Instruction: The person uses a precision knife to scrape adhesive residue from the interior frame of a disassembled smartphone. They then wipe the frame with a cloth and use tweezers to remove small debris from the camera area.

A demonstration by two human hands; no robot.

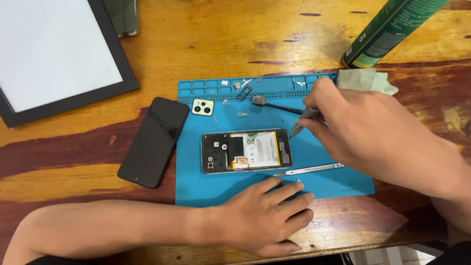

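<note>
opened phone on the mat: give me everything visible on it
The opened phone lies flat, lengthwise left to right, on the blue mat, back cover off. Dark metallic-looking frame; a white battery fills the middle, black boards and shields sit at the left end, with an orange flex near the bottom. A tool tip in the right hand meets its top right corner. The left hand rests just below, apart.

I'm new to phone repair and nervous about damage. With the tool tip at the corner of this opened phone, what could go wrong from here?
1. The right hand holds a pointed tool at the opened phone, beside its exposed battery; a slip might pierce it.
2. The left hand rests on the mat, not on the phone, so it may slide.
3. Small loose parts in the mat's trays could get knocked away.
</note>
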